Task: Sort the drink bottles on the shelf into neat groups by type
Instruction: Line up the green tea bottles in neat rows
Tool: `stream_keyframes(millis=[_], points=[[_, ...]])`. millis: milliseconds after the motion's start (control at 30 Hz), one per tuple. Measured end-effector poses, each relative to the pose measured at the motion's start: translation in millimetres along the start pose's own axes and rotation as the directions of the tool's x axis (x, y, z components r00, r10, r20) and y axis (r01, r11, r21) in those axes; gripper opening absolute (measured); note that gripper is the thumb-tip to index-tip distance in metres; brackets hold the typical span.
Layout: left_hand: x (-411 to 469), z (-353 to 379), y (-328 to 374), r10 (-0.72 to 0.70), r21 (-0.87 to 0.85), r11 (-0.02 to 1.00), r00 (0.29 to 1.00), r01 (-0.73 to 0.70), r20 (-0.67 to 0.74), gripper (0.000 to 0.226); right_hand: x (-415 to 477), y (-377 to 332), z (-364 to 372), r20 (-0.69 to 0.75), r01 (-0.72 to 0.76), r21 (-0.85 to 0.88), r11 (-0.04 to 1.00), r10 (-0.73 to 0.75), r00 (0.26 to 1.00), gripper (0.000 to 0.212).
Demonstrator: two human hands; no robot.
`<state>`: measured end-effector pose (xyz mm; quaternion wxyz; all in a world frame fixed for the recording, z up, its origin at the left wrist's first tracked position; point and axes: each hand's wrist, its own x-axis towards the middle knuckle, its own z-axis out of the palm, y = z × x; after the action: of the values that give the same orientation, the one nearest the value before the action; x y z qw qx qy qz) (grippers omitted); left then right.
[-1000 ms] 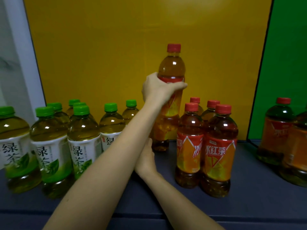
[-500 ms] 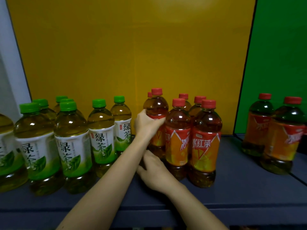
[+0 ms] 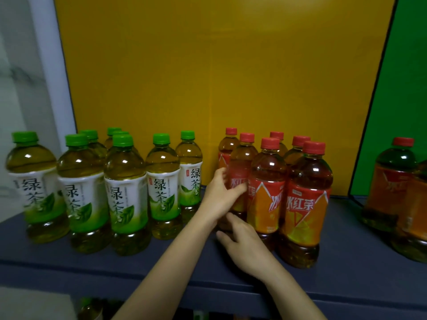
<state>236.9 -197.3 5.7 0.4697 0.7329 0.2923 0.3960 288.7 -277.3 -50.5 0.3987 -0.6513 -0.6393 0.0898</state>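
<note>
Green-capped clear plastic bottles of pale tea (image 3: 124, 181) stand grouped at the left of the dark grey-blue shelf (image 3: 161, 269). Just right of them, the left hand (image 3: 219, 195) wraps the label of a red-capped amber tea bottle (image 3: 242, 162) on the left side of the red-capped cluster (image 3: 300, 204), thumb across the front. Below it, the right hand (image 3: 247, 248) lies open, fingers at that bottle's base. A hard shove here could topple the tightly packed neighbours. Two more red-capped bottles (image 3: 392, 192) stand well apart, far right.
</note>
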Motion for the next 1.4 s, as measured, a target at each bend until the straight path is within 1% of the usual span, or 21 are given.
stream_keyframes(millis=[33, 67, 100, 133, 167, 200, 233, 267, 333, 433, 500, 567, 633, 667, 733, 800, 900, 1067, 1200, 1300, 1400], points=[[-10.9, -6.6, -3.1, 0.042, 0.008, 0.999, 0.998, -0.041, -0.042, 0.057, 0.0, -0.8, 0.1, -0.010, 0.011, 0.028, 1.000, -0.011, 1.000, 0.043], [-23.4, -13.7, -7.4, 0.120, 0.042, 0.992, 0.985, -0.116, -0.121, 0.046, 0.3, -2.1, 0.2, -0.022, 0.023, 0.055, 0.998, -0.022, 1.000, 0.044], [-36.3, -21.5, -12.7, 0.231, 0.108, 0.971, 0.948, -0.212, -0.221, 0.031, 1.8, -2.6, 1.2, -0.040, 0.032, 0.078, 0.996, -0.029, 0.999, 0.044], [-48.4, -30.3, -18.8, 0.346, 0.198, 0.935, 0.883, -0.295, -0.316, 0.020, 3.2, -4.9, 2.1, -0.054, 0.034, 0.095, 0.995, -0.029, 0.998, 0.044], [-58.6, -39.7, -25.4, 0.444, 0.296, 0.890, 0.805, -0.346, -0.393, 0.014, 6.3, -7.2, 3.7, -0.079, 0.037, 0.111, 0.993, -0.028, 0.996, 0.043], [-66.2, -48.4, -32.7, 0.511, 0.382, 0.851, 0.736, -0.360, -0.445, 0.014, 9.9, -10.7, 5.4, -0.102, 0.040, 0.128, 0.991, -0.027, 0.994, 0.042], [-71.7, -56.2, -39.8, 0.548, 0.450, 0.823, 0.690, -0.346, -0.473, 0.019, 14.7, -13.7, 8.0, -0.126, 0.044, 0.143, 0.989, -0.025, 0.992, 0.043], [-75.5, -62.6, -46.2, 0.568, 0.502, 0.803, 0.668, -0.322, -0.481, 0.026, 20.3, -17.3, 10.8, -0.145, 0.044, 0.155, 0.987, -0.021, 0.989, 0.044], [-80.7, -70.1, -55.3, 0.565, 0.557, 0.785, 0.684, -0.272, -0.461, 0.045, 33.8, -22.5, 17.9, -0.188, 0.036, 0.179, 0.983, -0.002, 0.982, 0.048], [-84.1, -74.0, -61.0, 0.513, 0.551, 0.795, 0.765, -0.253, -0.389, 0.072, 56.2, -25.3, 27.5, -0.229, -0.006, 0.207, 0.978, 0.054, 0.972, 0.056], [-83.8, -76.5, -61.3, 0.483, 0.535, 0.807, 0.802, -0.251, -0.351, 0.083, 70.0, -24.7, 32.1, -0.220, -0.068, 0.217, 0.974, 0.117, 0.969, 0.066], [-81.8, -80.9, -62.1, 0.461, 0.526, 0.814, 0.824, -0.246, -0.328, 0.087, 82.1, -23.9, 35.1, -0.177, -0.133, 0.283, 0.950, 0.188, 0.966, 0.078], [-79.1, -85.9, -61.2, 0.438, 0.502, 0.830, 0.840, -0.242, -0.319, 0.085, 90.8, -23.2, 38.4, -0.108, -0.169, 0.407, 0.898, 0.231, 0.967, 0.088], [-77.6, -87.9, -60.6, 0.424, 0.484, 0.842, 0.848, -0.238, -0.319, 0.084, 94.3, -22.1, 40.1, -0.075, -0.183, 0.453, 0.873, 0.242, 0.967, 0.089], [-72.7, -91.5, -60.6, 0.385, 0.437, 0.871, 0.864, -0.224, -0.324, 0.083, 98.0, -22.0, 42.2, -0.026, -0.202, 0.486, 0.850, 0.245, 0.969, 0.081], [-65.7, -94.8, -63.6, 0.364, 0.406, 0.886, 0.878, -0.224, -0.310, 0.083, 98.1, -22.6, 44.5, -0.037, -0.202, 0.472, 0.858, 0.248, 0.968, 0.072], [-52.2, -96.0, -68.2, 0.311, 0.359, 0.913, 0.898, -0.191, -0.313, 0.083, 92.1, -25.2, 45.7, -0.113, -0.198, 0.411, 0.890, 0.265, 0.958, 0.065], [-24.6, -92.6, -74.7, 0.159, 0.214, 0.973, 0.923, -0.086, -0.352, 0.084, 85.6, -24.3, 48.8, -0.349, -0.206, 0.210, 0.956, 0.270, 0.897, 0.065], [0.5, -91.8, -74.8, 0.004, 0.074, 0.997, 0.932, 0.024, -0.362, 0.080, 84.0, -21.5, 49.7, -0.452, -0.236, 0.114, 0.965, 0.262, 0.853, 0.067], [15.1, -91.8, -74.5, -0.032, 0.043, 0.998, 0.925, 0.053, -0.380, 0.077, 84.7, -22.7, 54.3, -0.499, -0.248, 0.053, 0.967, 0.241, 0.833, 0.064], [20.5, -90.5, -70.5, -0.037, 0.029, 0.998, 0.919, 0.052, -0.391, 0.068, 87.0, -24.6, 57.8, -0.523, -0.262, 0.015, 0.965, 0.231, 0.820, 0.062]])
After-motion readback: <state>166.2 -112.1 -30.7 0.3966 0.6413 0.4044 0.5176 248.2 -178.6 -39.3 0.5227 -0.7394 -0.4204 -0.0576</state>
